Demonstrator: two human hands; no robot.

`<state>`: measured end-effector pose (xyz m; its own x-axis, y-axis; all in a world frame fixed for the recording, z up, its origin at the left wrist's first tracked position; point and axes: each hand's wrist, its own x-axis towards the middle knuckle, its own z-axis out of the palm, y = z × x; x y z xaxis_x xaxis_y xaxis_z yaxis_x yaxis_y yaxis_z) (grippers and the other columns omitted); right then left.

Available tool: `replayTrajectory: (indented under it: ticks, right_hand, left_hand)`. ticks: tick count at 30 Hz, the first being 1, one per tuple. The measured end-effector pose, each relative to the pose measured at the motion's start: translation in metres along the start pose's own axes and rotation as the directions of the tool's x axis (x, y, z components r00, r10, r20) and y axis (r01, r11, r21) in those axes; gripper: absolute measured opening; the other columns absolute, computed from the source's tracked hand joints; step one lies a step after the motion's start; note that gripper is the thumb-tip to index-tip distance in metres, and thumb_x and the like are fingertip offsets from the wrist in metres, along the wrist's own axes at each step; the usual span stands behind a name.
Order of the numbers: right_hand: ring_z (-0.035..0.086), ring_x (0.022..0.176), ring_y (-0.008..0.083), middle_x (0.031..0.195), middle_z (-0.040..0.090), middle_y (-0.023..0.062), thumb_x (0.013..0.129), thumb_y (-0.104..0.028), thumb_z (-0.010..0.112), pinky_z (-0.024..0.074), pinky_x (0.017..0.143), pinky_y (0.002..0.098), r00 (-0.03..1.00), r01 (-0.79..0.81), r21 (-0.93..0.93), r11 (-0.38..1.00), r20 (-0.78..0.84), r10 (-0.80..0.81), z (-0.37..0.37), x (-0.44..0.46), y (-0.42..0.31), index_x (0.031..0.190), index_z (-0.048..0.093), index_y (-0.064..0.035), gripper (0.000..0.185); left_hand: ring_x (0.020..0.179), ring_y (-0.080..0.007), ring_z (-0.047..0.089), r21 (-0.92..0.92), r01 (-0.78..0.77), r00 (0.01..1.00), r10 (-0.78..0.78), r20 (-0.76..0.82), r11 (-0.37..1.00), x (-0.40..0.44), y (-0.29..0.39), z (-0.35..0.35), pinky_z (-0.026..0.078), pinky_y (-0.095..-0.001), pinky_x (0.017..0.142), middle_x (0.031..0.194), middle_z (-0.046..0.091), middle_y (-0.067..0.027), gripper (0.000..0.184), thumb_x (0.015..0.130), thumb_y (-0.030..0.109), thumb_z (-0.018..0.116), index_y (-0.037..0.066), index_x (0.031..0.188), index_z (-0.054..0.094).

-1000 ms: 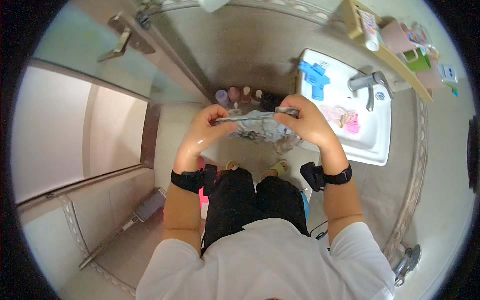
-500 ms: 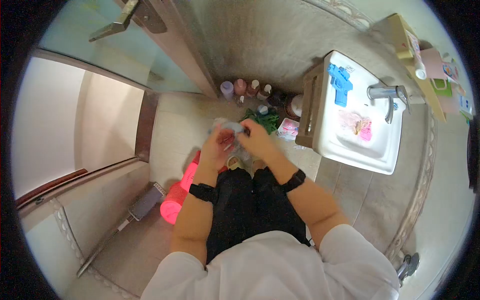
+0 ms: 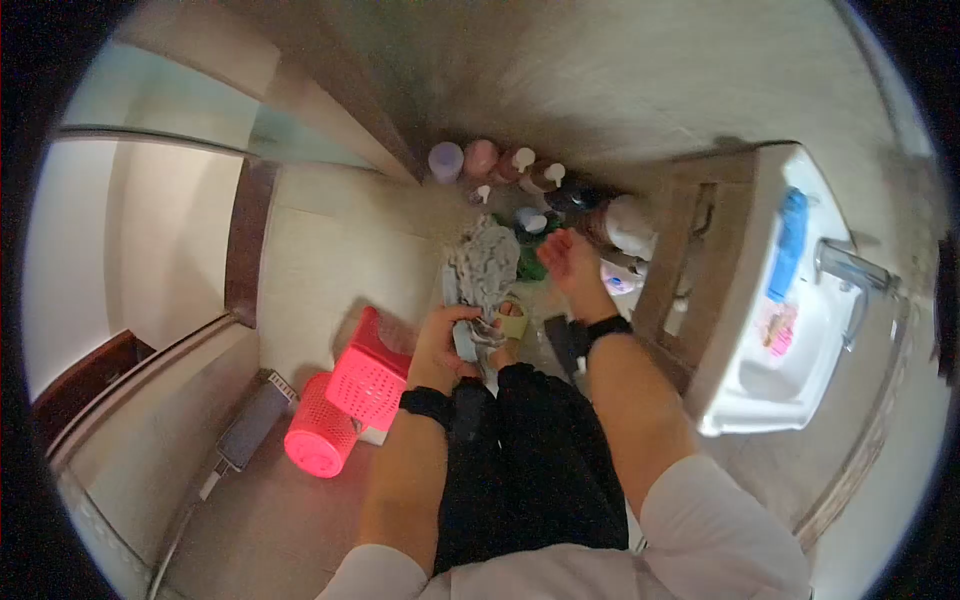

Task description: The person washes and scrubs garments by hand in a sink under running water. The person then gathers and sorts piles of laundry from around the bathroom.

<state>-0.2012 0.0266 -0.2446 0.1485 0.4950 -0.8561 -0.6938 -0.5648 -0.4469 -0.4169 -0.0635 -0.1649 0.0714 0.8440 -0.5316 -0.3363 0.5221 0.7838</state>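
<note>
A grey, crumpled, shaggy cloth [image 3: 488, 262] with a flat grey band along its edge hangs in front of my legs. My left hand [image 3: 445, 345] is closed on the lower end of this cloth, at the band. My right hand [image 3: 570, 262] is apart from it on the right, palm partly turned up, fingers loosely bent and holding nothing. Below the cloth, a foot in a yellow-green slipper [image 3: 512, 322] shows. A dark strip [image 3: 565, 345] lies beside my right wrist; its kind is unclear.
Pink perforated baskets [image 3: 365, 385] and a flat mop [image 3: 255, 420] are on the left. Several bottles [image 3: 480, 160] line the wall. On the right, a white sink [image 3: 765, 400] holds a blue toy gun [image 3: 790, 245] and a pink item [image 3: 778, 335].
My hands were together over a greyish bundle; now my right hand has moved away to the right. The cloth hangs longer from my left hand. The camera view has shifted.
</note>
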Motion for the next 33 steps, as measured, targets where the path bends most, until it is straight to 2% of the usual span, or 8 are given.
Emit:
replayTrajectory:
  ticks: [1, 2, 3, 5, 8, 11, 14, 33]
  right_hand:
    - [0.056, 0.062, 0.0221, 0.069, 0.057, 0.0065, 0.092, -0.029, 0.046, 0.0504, 0.068, 0.0361, 0.996, -0.058, 0.139, 0.989, -0.062, 0.067, -0.022, 0.038, 0.0, 0.079, 0.055, -0.0058, 0.028]
    - [0.057, 0.063, 0.0238, 0.068, 0.057, 0.0074, 0.091, -0.031, 0.046, 0.0511, 0.07, 0.038, 0.99, -0.104, 0.127, 0.987, 0.103, 0.091, -0.069, 0.106, -0.001, 0.078, 0.055, -0.0058, 0.03]
    - [0.057, 0.064, 0.0255, 0.067, 0.058, 0.0082, 0.091, -0.033, 0.047, 0.0518, 0.071, 0.0399, 0.957, -0.15, 0.109, 0.983, 0.266, 0.116, -0.11, 0.159, 0.0, 0.077, 0.055, -0.0059, 0.031]
    - [0.058, 0.062, 0.0258, 0.065, 0.058, 0.0091, 0.09, -0.037, 0.049, 0.0524, 0.072, 0.0421, 0.995, 0.03, 0.083, 0.996, 0.09, -0.038, -0.099, 0.159, -0.017, 0.076, 0.055, -0.0057, 0.034]
    - [0.058, 0.06, 0.0218, 0.067, 0.059, 0.0068, 0.088, -0.037, 0.052, 0.0538, 0.057, 0.0384, 0.999, 0.016, 0.034, 0.999, 0.043, -0.018, -0.093, 0.178, -0.032, 0.076, 0.054, -0.0088, 0.031]
    - [0.058, 0.062, 0.0204, 0.068, 0.059, 0.0066, 0.088, -0.04, 0.052, 0.0535, 0.058, 0.0365, 0.985, 0.065, -0.031, 0.997, -0.16, -0.069, -0.089, 0.188, -0.039, 0.076, 0.055, -0.0078, 0.034]
    - [0.059, 0.065, 0.0204, 0.072, 0.06, 0.0064, 0.09, -0.035, 0.05, 0.0536, 0.06, 0.0353, 0.989, 0.086, -0.002, 0.996, -0.121, -0.086, -0.106, 0.206, -0.037, 0.081, 0.055, -0.0064, 0.03]
    - [0.06, 0.069, 0.0187, 0.08, 0.062, 0.0045, 0.087, -0.022, 0.058, 0.0526, 0.067, 0.0342, 0.988, 0.038, 0.202, 0.979, 0.141, -0.068, -0.113, 0.199, -0.035, 0.093, 0.055, -0.0079, 0.015]
  left_hand:
    - [0.097, -0.0278, 0.058, -0.548, 0.42, 0.886, -0.456, 0.078, 0.723, 0.014, -0.005, 0.002, 0.047, -0.0355, 0.085, 0.098, 0.06, -0.0123, 0.032, 0.068, 0.007, 0.065, 0.007, 0.099, 0.055]
    - [0.101, -0.0261, 0.055, -0.583, 0.514, 0.83, -0.537, 0.151, 0.63, 0.031, -0.021, -0.004, 0.046, -0.0336, 0.085, 0.098, 0.059, -0.0121, 0.03, 0.069, 0.008, 0.065, 0.007, 0.097, 0.056]
    - [0.101, -0.0261, 0.055, -0.588, 0.514, 0.825, -0.547, 0.14, 0.625, 0.039, -0.034, -0.008, 0.046, -0.0336, 0.085, 0.098, 0.059, -0.0121, 0.03, 0.069, 0.008, 0.065, 0.007, 0.097, 0.056]
    - [0.103, -0.0244, 0.054, 0.125, -0.167, 0.979, 0.149, 0.141, 0.978, 0.05, -0.059, -0.019, 0.046, -0.0326, 0.085, 0.098, 0.059, -0.0115, 0.032, 0.067, 0.007, 0.066, 0.006, 0.098, 0.056]
    - [0.102, -0.0235, 0.054, 0.072, -0.287, 0.956, 0.282, 0.078, 0.955, 0.075, -0.127, -0.033, 0.046, -0.0322, 0.085, 0.099, 0.059, -0.0111, 0.032, 0.066, 0.008, 0.065, 0.004, 0.096, 0.057]
    - [0.09, -0.031, 0.059, -0.683, 0.292, 0.918, -0.397, 0.002, 0.67, 0.098, -0.084, 0.001, 0.052, -0.044, 0.08, 0.103, 0.058, -0.0164, 0.033, 0.072, 0.001, 0.054, -0.002, 0.104, 0.055]
    - [0.092, -0.0319, 0.058, -0.777, 0.498, 0.818, -0.505, 0.274, 0.385, 0.128, -0.117, 0.0, 0.051, -0.05, 0.08, 0.106, 0.056, -0.016, 0.041, 0.072, 0.001, 0.053, 0.001, 0.112, 0.049]
    - [0.095, -0.0286, 0.057, -0.769, 0.478, 0.862, -0.393, 0.319, 0.424, 0.127, -0.114, 0.002, 0.051, -0.0479, 0.078, 0.108, 0.057, -0.0113, 0.041, 0.077, 0.006, 0.052, 0.008, 0.118, 0.046]
